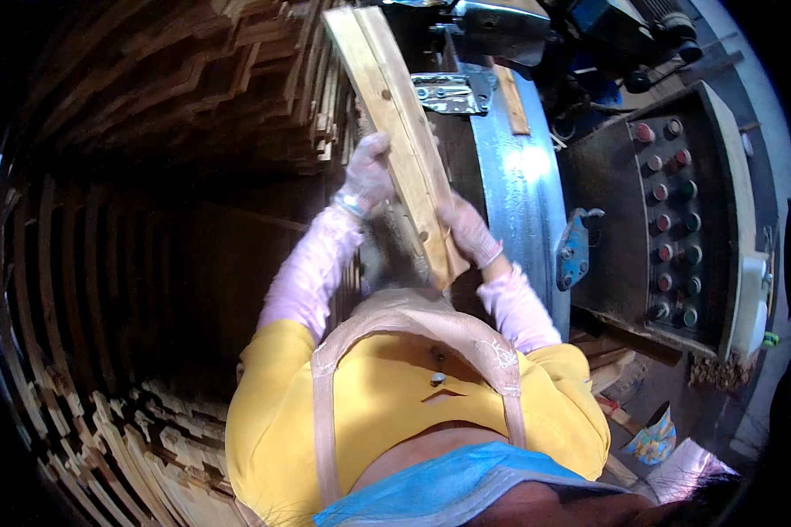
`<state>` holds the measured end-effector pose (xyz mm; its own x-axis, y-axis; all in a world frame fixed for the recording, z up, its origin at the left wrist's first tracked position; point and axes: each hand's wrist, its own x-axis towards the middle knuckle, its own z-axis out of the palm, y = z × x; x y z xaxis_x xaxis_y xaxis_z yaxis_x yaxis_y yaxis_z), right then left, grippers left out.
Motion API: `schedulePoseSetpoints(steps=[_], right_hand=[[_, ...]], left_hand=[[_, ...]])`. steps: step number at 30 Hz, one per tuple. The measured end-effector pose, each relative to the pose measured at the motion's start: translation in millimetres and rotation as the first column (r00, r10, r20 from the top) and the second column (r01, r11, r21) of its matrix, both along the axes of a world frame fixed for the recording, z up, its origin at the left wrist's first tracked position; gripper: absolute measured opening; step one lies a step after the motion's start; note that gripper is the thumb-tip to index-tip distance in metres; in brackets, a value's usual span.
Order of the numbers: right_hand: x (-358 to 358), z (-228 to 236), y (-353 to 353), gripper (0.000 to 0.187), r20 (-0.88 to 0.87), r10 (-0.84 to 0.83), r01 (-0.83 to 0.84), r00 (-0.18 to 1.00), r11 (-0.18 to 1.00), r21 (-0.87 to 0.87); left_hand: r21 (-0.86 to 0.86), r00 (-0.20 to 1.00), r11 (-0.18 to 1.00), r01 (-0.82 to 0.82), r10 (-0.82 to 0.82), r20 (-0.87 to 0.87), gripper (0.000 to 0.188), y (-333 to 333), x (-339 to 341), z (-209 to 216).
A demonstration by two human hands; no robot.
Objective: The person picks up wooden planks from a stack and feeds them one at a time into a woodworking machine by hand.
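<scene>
The person holds a long piece of pale timber (400,140) between both gloved hands—the left hand (367,174) on its left edge around mid-length, the right hand (470,230) on its right edge nearer the lower end. The timber slants in front of the body, its far end up and to the left; dark knots dot it and a line runs lengthwise, though whether it is one piece or two cannot be told.

Just right of it runs a shiny blue metal surface (520,206), with a short wooden strip (511,101) at its far part and a blue bracket (574,250) by its right edge. Farther right stands a control panel (677,206) with rows of buttons—stacked wood (237,79) fills the upper left.
</scene>
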<state>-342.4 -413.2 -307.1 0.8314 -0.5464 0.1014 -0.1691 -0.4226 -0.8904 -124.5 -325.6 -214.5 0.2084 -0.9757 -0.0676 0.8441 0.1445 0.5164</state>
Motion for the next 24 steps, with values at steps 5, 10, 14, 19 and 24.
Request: schedulePoseSetpoints(steps=[5, 10, 14, 19, 24], right_hand=[[-84.9, 36.2, 20.7, 0.047, -0.290, -0.346, 0.425, 0.893, 0.861, 0.281], [-146.9, 52.5, 28.3, 0.055, -0.455, -0.700, 0.136, 0.551, 0.613, -0.778], [-141.2, 4.3, -26.3, 0.055, -0.303, -0.696, 0.074, 0.651, 0.456, -0.887], [-37.0, -0.8, -128.4, 0.045, -0.313, -0.677, 0.058, 0.666, 0.466, -0.883], [-37.6, 4.4, -130.1, 0.054, -0.468, -0.628, 0.014, 0.622, 0.606, -0.795]], left_hand=[[0.203, 0.996, 0.977, 0.063, -0.050, -0.071, 0.036, -55.2, -67.5, -56.7], [0.358, 1.000, 0.934, -0.008, -0.003, 0.031, 0.042, -59.8, -61.5, -88.7], [0.476, 0.984, 0.873, -0.111, 0.029, 0.178, 0.038, -40.0, -39.7, -85.4], [0.479, 0.941, 0.838, -0.261, 0.111, 0.319, 0.029, -19.8, -16.3, -95.7], [0.465, 0.918, 0.838, -0.287, 0.101, 0.383, 0.028, 18.4, -2.2, -78.6]])
